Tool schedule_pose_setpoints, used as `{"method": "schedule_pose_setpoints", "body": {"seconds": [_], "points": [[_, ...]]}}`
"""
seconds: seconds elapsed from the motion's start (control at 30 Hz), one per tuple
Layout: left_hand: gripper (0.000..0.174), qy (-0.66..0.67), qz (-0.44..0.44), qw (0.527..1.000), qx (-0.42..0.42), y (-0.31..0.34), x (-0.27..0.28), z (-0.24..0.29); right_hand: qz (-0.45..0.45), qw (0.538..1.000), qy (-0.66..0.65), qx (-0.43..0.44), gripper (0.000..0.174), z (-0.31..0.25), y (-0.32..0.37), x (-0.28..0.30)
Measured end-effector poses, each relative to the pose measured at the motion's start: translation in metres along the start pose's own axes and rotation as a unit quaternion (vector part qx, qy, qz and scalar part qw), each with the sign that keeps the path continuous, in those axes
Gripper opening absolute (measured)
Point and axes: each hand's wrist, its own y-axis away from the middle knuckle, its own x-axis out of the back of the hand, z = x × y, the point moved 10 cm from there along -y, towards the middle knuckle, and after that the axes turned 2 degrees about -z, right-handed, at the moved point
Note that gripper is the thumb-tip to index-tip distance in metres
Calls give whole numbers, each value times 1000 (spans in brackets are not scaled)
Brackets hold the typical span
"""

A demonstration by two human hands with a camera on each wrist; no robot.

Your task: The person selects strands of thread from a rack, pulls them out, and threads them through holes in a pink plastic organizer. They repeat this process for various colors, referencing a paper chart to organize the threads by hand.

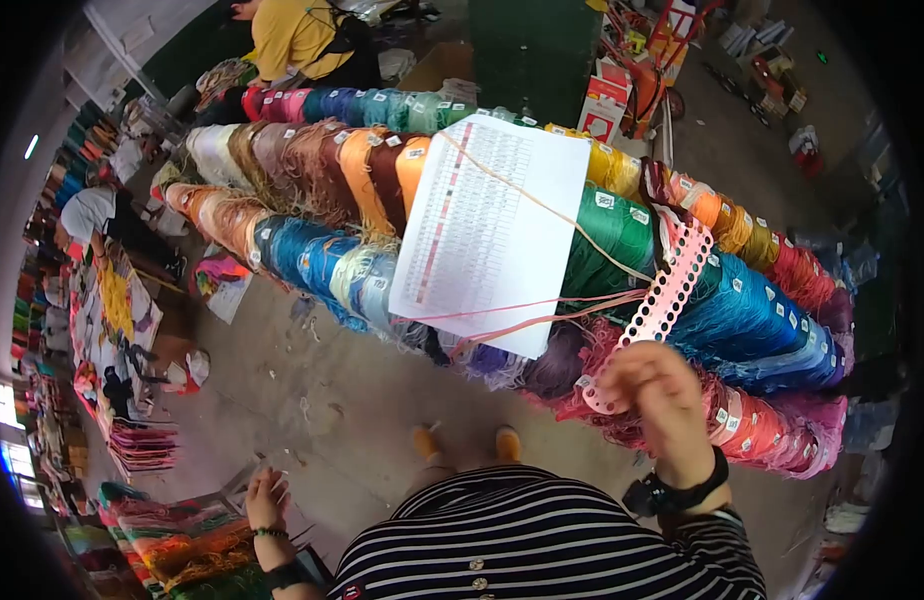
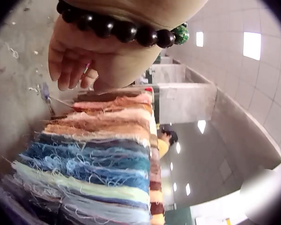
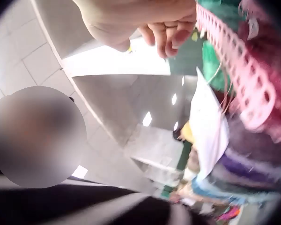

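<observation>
My right hand (image 1: pixel 662 392) is held over the lower end of a pink punched card strip (image 1: pixel 672 285), with its fingers loosely bent. In the right wrist view the card strip (image 3: pixel 234 56) passes beside the fingers, which grip nothing visible. Pink and beige thread strands (image 1: pixel 542 205) run from the strip across a printed paper chart (image 1: pixel 492 235), which lies on rows of coloured thread bundles (image 1: pixel 312 262). My left hand (image 1: pixel 269 503) hangs low at my left side, fingers loosely curled; in the left wrist view it is in front of the bundles (image 2: pixel 98 154).
A person in yellow (image 1: pixel 297 40) bends behind the rack, and another in white (image 1: pixel 90 215) stands at the left by a cloth-strewn table (image 1: pixel 142 310). More bundles (image 1: pixel 182 535) stand at lower left. Boxes (image 1: pixel 607 100) and a red hand truck (image 1: pixel 672 40) are behind the rack.
</observation>
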Motion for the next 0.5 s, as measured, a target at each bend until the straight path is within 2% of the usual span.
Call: {"method": "schedule_pose_setpoints", "body": {"seconds": [0.03, 0.07, 0.13, 0.23, 0.3, 0.33, 0.5], "points": [[30, 0, 0, 1000, 5, 5, 16, -6, -91, 994, 14, -59, 31, 3, -10, -35], [30, 3, 0, 1000, 10, 7, 29, -13, -161, 985, 37, -54, 32, 4, -21, -71], [28, 20, 6, 1000, 15, 5, 52, -29, -260, 952, 118, -112, 32, 21, -36, -135], [25, 64, 55, 996, 8, 7, 104, -45, -384, 898, 155, -148, 30, 39, -55, -244], [29, 92, 59, 994, 6, 8, 138, -54, -441, 875, 141, -142, 25, 76, -72, -312], [28, 105, 57, 993, -12, 5, 159, -59, -423, 871, 174, -179, 23, 86, -80, -352], [27, 214, 155, 963, -53, -4, 281, -84, -529, 818, 212, -83, 23, 161, -100, -582]]}}
